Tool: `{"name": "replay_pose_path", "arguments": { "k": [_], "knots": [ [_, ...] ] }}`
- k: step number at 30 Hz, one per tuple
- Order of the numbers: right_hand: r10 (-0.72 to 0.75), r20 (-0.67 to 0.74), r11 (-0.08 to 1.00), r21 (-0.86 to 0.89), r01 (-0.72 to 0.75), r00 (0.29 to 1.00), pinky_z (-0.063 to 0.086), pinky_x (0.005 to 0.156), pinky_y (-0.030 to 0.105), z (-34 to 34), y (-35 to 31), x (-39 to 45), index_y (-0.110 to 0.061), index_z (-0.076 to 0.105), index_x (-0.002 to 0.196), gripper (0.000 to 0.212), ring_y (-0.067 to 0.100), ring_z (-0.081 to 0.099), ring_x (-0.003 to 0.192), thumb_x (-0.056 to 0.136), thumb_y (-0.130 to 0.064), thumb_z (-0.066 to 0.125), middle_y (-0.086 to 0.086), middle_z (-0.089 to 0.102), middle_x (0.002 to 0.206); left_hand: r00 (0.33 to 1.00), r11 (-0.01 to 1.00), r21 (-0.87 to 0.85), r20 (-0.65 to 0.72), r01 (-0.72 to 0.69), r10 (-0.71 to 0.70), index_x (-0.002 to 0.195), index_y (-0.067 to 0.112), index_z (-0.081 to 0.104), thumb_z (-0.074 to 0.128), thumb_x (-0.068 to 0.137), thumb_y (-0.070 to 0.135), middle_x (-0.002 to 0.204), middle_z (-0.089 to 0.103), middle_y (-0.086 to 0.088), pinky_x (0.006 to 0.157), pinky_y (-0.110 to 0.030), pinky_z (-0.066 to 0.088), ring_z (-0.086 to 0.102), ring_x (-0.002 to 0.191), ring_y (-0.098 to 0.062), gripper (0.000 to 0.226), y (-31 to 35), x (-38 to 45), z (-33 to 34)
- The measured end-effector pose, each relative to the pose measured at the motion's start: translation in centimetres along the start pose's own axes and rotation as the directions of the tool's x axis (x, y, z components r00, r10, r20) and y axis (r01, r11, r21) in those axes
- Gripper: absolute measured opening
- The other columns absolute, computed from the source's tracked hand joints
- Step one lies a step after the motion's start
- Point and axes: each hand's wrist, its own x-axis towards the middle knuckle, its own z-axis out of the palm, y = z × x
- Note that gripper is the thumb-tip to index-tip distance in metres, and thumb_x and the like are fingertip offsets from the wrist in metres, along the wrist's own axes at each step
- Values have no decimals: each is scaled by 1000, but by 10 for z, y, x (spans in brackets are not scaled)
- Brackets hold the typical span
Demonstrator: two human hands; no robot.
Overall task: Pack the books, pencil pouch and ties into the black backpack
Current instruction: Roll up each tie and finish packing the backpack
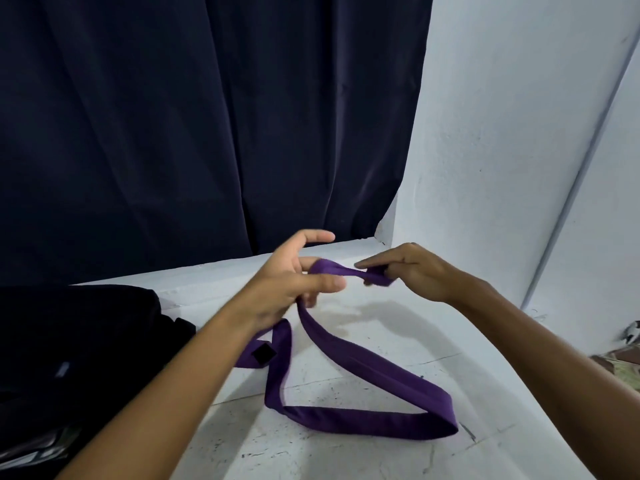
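Note:
A purple tie (360, 368) loops over the white surface in the middle of the head view. Its narrow end is wound around fingers of my left hand (294, 278), which holds it just above the surface. My right hand (408, 271) pinches the same end a short way to the right, so a short stretch runs taut between both hands. The rest of the tie trails down and curls toward me. The black backpack (79, 344) lies at the left, beside my left forearm. Something with pale edges shows at its lower opening; I cannot tell what it is.
A dark navy curtain (207, 116) hangs behind the white surface (346, 452). A white wall (502, 133) rises at the right. A patterned cloth (623, 365) peeks in at the right edge.

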Motion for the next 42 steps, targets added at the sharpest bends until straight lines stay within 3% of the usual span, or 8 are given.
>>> {"name": "replay_pose_path", "arguments": {
  "k": [5,12,15,18,20,23,28,42],
  "knots": [
    [-60,271,876,476,-80,961,56,71,33,-14,-30,-20,-21,33,147,61,29,70,70,94,-4,58,17,73,80,991,971,225,79,86,-106,127,23,51,81,63,5,75,63,0,49,-21,37,49,59,-10,73,15,23,-39],
    [-52,-135,414,899,144,990,58,68,35,-19,-45,-20,-16,32,149,63,30,70,72,91,2,45,23,70,86,984,928,-330,23,174,-177,112,14,65,65,81,21,78,71,-3,69,-29,57,73,89,-23,32,-43,41,-38],
    [0,-184,386,907,170,983,59,76,41,-10,-53,-14,-15,35,148,58,36,71,83,95,10,38,28,69,96,928,936,-7,-133,351,-349,127,13,59,66,88,14,94,73,-9,72,-29,53,70,89,-23,40,-70,48,-20],
    [60,-208,386,907,169,976,60,77,44,-10,-60,-7,-10,36,147,55,39,71,88,96,13,36,28,69,97,880,980,189,-474,66,32,120,15,56,62,84,4,113,67,-12,78,-25,49,63,90,-13,38,-71,51,8],
    [70,-220,361,915,180,973,60,79,45,-14,-64,-3,-9,36,146,54,39,71,91,97,13,36,29,69,98,827,957,162,-480,-243,291,116,22,52,60,76,16,112,67,-7,85,-29,49,62,99,-11,41,-57,45,28],
    [52,-216,354,917,184,975,60,79,43,-21,-73,0,-9,37,146,53,39,71,94,97,12,36,30,68,102,846,938,100,-408,-332,343,126,22,46,76,72,22,113,68,-3,86,-27,54,64,106,-11,61,-38,45,54],
    [25,-247,422,881,214,969,60,79,43,-24,-82,0,-15,33,147,58,40,70,95,96,12,40,28,69,103,872,963,-147,-470,-225,132,123,6,54,72,83,-2,81,74,-7,70,-29,54,71,74,-14,45,-25,56,65],
    [8,-509,956,256,142,861,60,80,30,-16,-28,4,-28,19,154,83,17,73,89,91,17,50,34,61,104,939,991,-33,-326,-129,112,116,24,56,71,86,6,73,68,-14,69,-35,51,62,65,-23,38,-19,19,53]
  ]
}}
